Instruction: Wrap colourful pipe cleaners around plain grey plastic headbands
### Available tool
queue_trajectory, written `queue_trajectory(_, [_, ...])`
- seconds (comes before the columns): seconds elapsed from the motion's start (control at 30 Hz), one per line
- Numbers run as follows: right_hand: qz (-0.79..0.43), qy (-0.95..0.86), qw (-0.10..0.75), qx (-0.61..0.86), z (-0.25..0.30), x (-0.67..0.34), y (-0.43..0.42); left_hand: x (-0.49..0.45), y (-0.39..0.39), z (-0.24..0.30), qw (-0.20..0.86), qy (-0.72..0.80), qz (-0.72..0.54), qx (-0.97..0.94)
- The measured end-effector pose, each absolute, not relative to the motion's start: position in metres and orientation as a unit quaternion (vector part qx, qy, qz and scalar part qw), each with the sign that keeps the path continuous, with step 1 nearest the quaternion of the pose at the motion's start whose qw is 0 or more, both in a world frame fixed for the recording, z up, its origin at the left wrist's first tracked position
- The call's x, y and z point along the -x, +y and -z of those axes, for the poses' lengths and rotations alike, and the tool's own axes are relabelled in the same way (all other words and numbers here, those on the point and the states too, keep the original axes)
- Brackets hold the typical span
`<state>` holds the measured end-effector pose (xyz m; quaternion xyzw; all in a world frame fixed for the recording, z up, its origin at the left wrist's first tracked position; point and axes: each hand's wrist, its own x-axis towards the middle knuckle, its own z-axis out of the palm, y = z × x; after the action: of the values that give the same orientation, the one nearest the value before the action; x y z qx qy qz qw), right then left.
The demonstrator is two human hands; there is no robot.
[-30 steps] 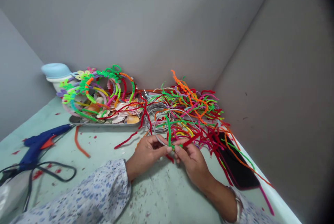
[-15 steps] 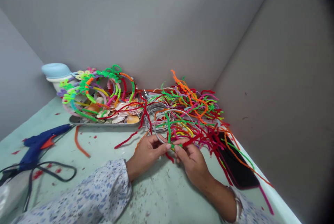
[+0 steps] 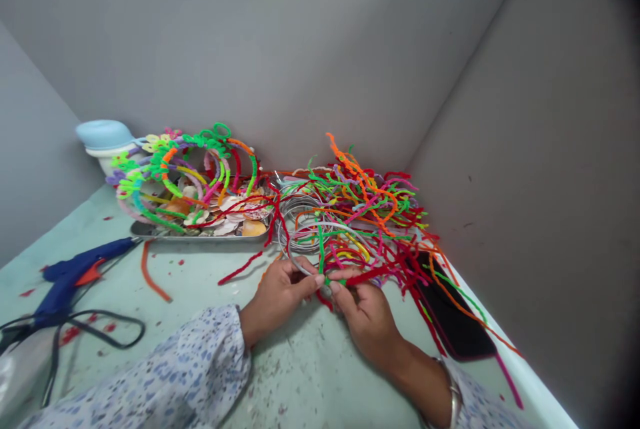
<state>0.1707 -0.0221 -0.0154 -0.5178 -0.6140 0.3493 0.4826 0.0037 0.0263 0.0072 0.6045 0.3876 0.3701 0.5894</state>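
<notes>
My left hand [image 3: 280,292] pinches a thin grey headband [image 3: 350,224], its thumb and fingertips closed beside a green pipe cleaner [image 3: 321,249]. One end of that pipe cleaner stands up from the fingers. Close by on the right, my right hand [image 3: 367,312] pinches the green, wound part between thumb and forefinger. A fuzzy red stretch [image 3: 367,274] adjoins the green just above the right hand. The headband's arch reaches back over the loose pipe cleaners, and the fingers cover part of the winding.
A heap of coloured pipe cleaners [image 3: 370,192] lies behind the hands, with grey hoops [image 3: 300,206] beside it. Left stands a metal tray [image 3: 200,236] of shells under decorated headbands [image 3: 200,142]. A blue glue gun [image 3: 85,266], a phone [image 3: 455,322] and a blue-lidded container [image 3: 105,136] are around.
The right fingertips have shifted slightly along the green winding, and the upright green end has tipped and dropped a little. The left hand keeps its pinch.
</notes>
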Motion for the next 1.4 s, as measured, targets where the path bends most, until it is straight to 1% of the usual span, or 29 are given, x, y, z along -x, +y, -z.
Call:
queue_trajectory(0.4, [-0.275,-0.645,0.485,0.523,0.0105,-0.1690,-0.0215,-0.0056,0.0264,-0.0055,0.590,0.400,-0.353,-0.607])
queue_trajectory(0.73, [-0.247,-0.660,0.481,0.521,0.0106,-0.1698,-0.0204,-0.0059,0.0270,-0.0004,0.544,0.412,-0.339,-0.648])
queue_trajectory(1.13, [-0.208,-0.697,0.472,0.498,0.0079,-0.1677,-0.0223,-0.0048,0.0257,0.0019,0.504,0.428,-0.351,-0.663])
queue_trajectory(1.4, [-0.206,-0.711,0.453,0.497,0.0086,-0.1682,-0.0235,-0.0053,0.0256,-0.0005,0.511,0.434,-0.345,-0.657])
